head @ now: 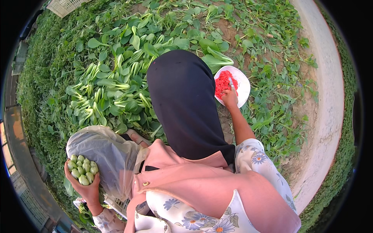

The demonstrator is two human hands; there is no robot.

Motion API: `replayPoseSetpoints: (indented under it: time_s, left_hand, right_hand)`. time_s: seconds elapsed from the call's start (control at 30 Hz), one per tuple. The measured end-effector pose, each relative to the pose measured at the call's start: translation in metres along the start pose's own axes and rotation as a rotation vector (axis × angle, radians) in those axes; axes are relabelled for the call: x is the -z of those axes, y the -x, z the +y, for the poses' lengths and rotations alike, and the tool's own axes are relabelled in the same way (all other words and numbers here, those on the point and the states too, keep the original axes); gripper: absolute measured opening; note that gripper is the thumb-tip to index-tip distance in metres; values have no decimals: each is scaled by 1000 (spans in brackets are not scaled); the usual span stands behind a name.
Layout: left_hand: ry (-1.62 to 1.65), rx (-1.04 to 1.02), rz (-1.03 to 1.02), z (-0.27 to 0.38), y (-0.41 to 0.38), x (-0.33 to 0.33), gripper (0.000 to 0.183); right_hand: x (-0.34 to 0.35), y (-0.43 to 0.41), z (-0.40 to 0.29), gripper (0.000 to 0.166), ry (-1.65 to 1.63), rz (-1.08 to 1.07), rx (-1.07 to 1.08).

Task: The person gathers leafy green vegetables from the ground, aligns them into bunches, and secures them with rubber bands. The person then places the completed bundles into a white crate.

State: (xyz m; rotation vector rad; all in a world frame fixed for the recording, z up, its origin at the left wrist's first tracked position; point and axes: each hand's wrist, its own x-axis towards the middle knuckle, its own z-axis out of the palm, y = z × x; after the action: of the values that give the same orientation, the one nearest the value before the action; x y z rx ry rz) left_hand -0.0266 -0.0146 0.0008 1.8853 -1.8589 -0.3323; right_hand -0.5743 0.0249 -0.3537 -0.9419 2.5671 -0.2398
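Note:
My left hand (84, 192) grips a bundle of leafy greens (83, 170) at the lower left, its pale cut stem ends facing up. The leaves of that bundle are mostly hidden below my hand. On the other side, my right hand (230, 98) reaches into a white bowl (244, 86) of red rubber bands (222, 79). A small knife (231, 82) juts from this hand, blade pointing away from me; its handle is covered by my fingers. My fingertips touch the bands. Before me lies a pile of cut leafy greens (107, 84) with pale stems.
Translucent plastic sheeting (102, 154) covers my left leg; black cloth (183, 102) covers the middle. A white plastic crate (118, 205) holding greens stands below my left arm. Another crate (65, 6) is at the upper left. A concrete strip (327, 116) curves along the right.

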Motion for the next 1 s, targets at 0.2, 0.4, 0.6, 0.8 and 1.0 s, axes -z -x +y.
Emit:
replayPoseSetpoints:
  time_s: [0.2, 0.4, 0.6, 0.8, 1.0]
  left_hand:
    - [35, 31, -1, 3, 1, 0, 92]
    - [19, -38, 17, -2, -10, 8, 92]
    - [-34, -110, 77, -15, -7, 12, 92]
    - [-11, -149, 100, -18, -5, 6, 92]
    - [-88, -121, 104, -20, 7, 15, 91]
  right_hand:
    - [10, -3, -6, 20, -27, 90, 51]
    - [24, -48, 10, 26, -40, 83, 253]
    - [110, -86, -87, 16, -254, 49, 687]
    - [268, -4, -313, 25, -818, -87, 726]
    - [251, 205, -476, 4, -481, -671, 1294]
